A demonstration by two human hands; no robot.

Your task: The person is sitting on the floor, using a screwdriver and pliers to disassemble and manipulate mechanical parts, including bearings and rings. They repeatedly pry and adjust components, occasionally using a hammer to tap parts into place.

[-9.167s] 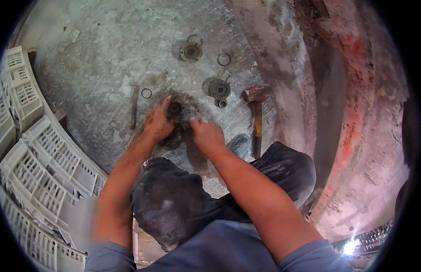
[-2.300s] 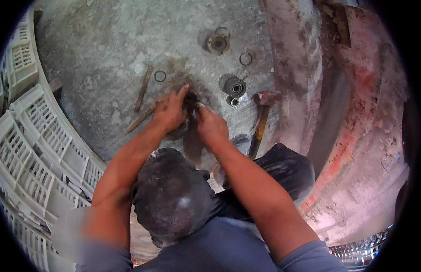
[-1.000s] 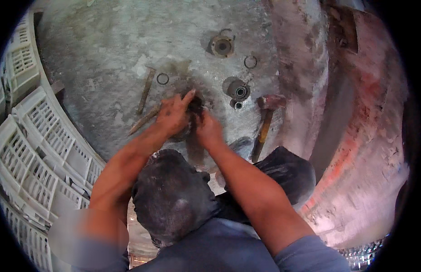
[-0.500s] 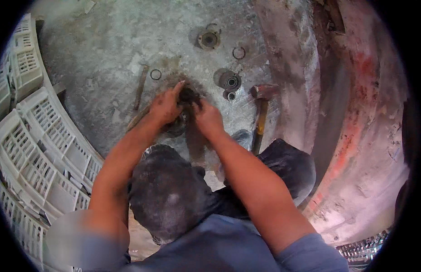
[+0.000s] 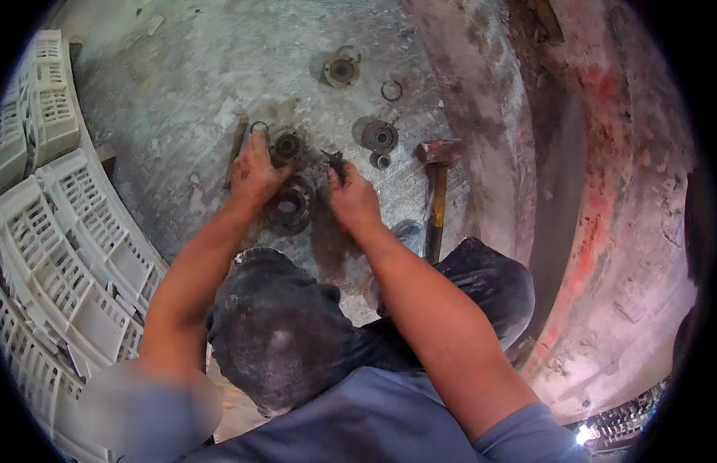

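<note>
Item: greasy dark round metal bearing housing (image 5: 289,207), lying on the stained grey concrete floor (image 5: 181,100) just ahead of the knees, with a smaller dark ring-shaped bearing piece (image 5: 286,144) just beyond it. Left hand (image 5: 254,171) rests beside the smaller piece, fingers curled loosely, grip unclear; right hand (image 5: 352,197) pinches a small dark tool or part (image 5: 334,160), kind not discernible. Handling note: likely best to steady the housing flat with the left hand and work the pinched piece squarely, clear of the wooden-handled iron hammer (image 5: 437,193).
</note>
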